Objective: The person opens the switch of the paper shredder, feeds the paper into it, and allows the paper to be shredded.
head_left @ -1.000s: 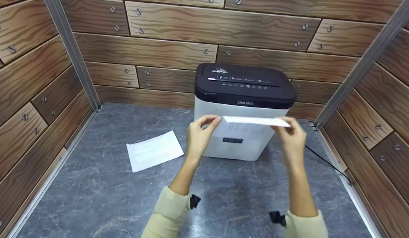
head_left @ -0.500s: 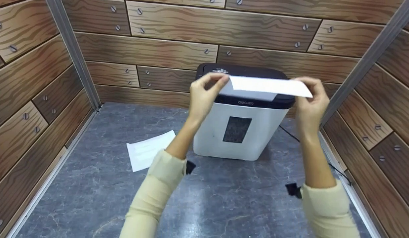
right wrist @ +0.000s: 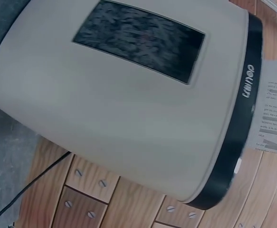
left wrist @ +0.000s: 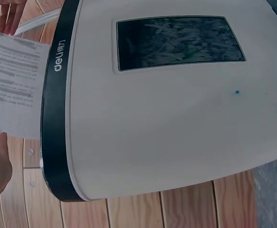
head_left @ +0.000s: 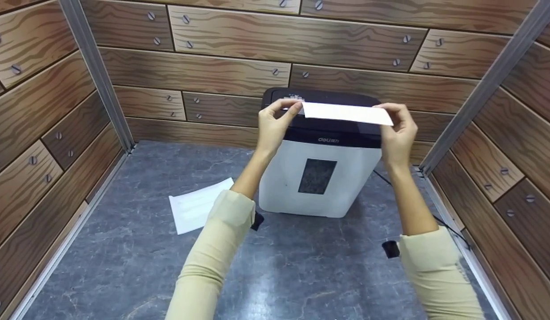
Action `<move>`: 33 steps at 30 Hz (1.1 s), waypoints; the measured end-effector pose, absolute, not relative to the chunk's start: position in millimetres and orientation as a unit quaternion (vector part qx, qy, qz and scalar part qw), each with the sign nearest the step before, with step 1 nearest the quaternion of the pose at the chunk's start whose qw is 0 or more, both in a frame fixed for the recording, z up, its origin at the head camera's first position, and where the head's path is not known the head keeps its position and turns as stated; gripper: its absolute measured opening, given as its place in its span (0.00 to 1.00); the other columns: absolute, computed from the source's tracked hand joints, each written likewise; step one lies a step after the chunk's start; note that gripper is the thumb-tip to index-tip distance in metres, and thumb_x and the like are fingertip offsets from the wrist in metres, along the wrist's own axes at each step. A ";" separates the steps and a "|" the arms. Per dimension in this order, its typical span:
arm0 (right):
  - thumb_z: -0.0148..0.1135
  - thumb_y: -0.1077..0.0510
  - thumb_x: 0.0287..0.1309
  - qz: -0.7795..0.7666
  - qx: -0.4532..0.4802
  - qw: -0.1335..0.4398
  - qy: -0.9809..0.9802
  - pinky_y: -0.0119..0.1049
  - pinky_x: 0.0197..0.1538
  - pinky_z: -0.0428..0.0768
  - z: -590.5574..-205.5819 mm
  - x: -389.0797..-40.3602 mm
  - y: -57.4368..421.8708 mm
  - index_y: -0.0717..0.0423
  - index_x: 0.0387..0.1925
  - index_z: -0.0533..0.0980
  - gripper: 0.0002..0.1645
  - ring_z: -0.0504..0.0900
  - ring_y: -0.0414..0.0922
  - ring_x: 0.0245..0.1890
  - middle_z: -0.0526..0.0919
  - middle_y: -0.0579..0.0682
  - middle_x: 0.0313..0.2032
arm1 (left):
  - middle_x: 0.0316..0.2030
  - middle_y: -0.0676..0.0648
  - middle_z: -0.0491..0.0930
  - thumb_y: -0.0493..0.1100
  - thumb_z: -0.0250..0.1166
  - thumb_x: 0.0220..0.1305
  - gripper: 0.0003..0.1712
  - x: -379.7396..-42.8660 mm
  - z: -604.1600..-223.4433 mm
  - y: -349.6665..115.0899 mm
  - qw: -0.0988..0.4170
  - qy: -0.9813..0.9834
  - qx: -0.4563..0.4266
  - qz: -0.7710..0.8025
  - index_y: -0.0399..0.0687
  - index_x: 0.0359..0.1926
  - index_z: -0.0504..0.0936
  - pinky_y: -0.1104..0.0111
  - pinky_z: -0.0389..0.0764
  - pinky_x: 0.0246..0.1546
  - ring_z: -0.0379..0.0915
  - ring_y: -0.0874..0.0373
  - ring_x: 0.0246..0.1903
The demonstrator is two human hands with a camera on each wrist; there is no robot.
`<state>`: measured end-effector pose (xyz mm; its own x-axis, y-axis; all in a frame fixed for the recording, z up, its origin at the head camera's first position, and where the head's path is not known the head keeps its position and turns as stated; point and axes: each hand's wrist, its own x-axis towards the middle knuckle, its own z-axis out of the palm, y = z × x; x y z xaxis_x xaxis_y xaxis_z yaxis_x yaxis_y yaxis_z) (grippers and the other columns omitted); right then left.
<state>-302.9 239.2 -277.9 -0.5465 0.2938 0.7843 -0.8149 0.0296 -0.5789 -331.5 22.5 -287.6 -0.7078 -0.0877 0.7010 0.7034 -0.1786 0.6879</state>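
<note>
A printed sheet of paper [head_left: 348, 113] stretches between both hands over the dark top of a paper shredder [head_left: 279, 182]. Its left end is pinched between thumb and fingers of my left hand [head_left: 272, 129]. My right hand [head_left: 398, 135] pinches the right end the same way. Lines of print show on the paper [left wrist: 12, 76] in the left wrist view, where its lower edge meets the outline of the shredder's dark lid [left wrist: 55, 118]. The head view hides the feed slot behind the sheet, so I cannot tell whether the paper is in it.
Another paper sheet [head_left: 192, 209] lies on the grey marbled floor [head_left: 123, 258], left of the shredder. A black cord [head_left: 452, 229] runs along the right side. Shreds show through the shredder's window [right wrist: 138, 40]. Wood-patterned walls [head_left: 230, 33] enclose the back and sides.
Both hands have lifted the sheet from in front of the shredder to over its top. In the last half second the right hand has come left and the paper's visible face has narrowed.
</note>
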 end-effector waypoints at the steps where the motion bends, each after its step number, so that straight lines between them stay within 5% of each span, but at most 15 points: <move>1: 0.55 0.78 0.51 0.655 0.221 0.421 -0.587 0.32 0.40 0.74 -279.3 -304.3 239.6 0.73 0.31 0.76 0.05 0.76 0.45 0.34 0.80 0.55 0.31 | 0.34 0.38 0.81 0.30 0.63 0.57 0.08 -336.0 -290.3 23.3 0.277 -0.582 -0.263 -0.718 0.25 0.36 0.80 0.66 0.75 0.44 0.75 0.62 0.37; 7: 0.54 0.75 0.53 0.621 0.199 0.422 -0.630 0.31 0.40 0.74 -286.5 -308.5 241.2 0.72 0.32 0.76 0.05 0.76 0.43 0.33 0.80 0.54 0.31 | 0.34 0.40 0.82 0.34 0.64 0.58 0.10 -359.8 -308.0 28.6 0.265 -0.598 -0.240 -0.717 0.29 0.37 0.81 0.63 0.75 0.44 0.75 0.59 0.38; 15: 0.54 0.75 0.54 0.590 0.168 0.406 -0.677 0.31 0.43 0.74 -294.5 -313.2 244.6 0.73 0.34 0.75 0.06 0.77 0.42 0.36 0.79 0.54 0.33 | 0.36 0.46 0.83 0.41 0.63 0.60 0.11 -359.5 -312.4 31.6 0.275 -0.677 -0.180 -0.658 0.36 0.38 0.83 0.75 0.75 0.41 0.77 0.64 0.37; 24: 0.57 0.71 0.55 0.511 0.102 0.394 -0.757 0.26 0.39 0.72 -299.7 -315.2 241.8 0.74 0.35 0.76 0.07 0.75 0.33 0.32 0.81 0.59 0.34 | 0.47 0.51 0.79 0.43 0.60 0.63 0.14 -358.3 -317.4 30.5 0.281 -0.822 -0.151 -0.472 0.46 0.48 0.82 0.73 0.58 0.60 0.65 0.56 0.57; 33: 0.56 0.70 0.56 0.477 0.098 0.403 -0.775 0.25 0.37 0.72 -296.6 -311.5 240.3 0.72 0.36 0.77 0.08 0.78 0.38 0.32 0.82 0.60 0.35 | 0.45 0.48 0.80 0.33 0.64 0.57 0.09 -359.4 -321.6 30.9 0.371 -0.744 -0.232 -0.505 0.43 0.40 0.85 0.76 0.61 0.57 0.72 0.57 0.49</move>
<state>-311.5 240.3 -296.6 -0.6565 0.2317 0.7179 -0.5370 0.5248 -0.6605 -359.4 30.9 -321.6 -0.6174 -0.0296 0.7861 0.7194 0.3830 0.5794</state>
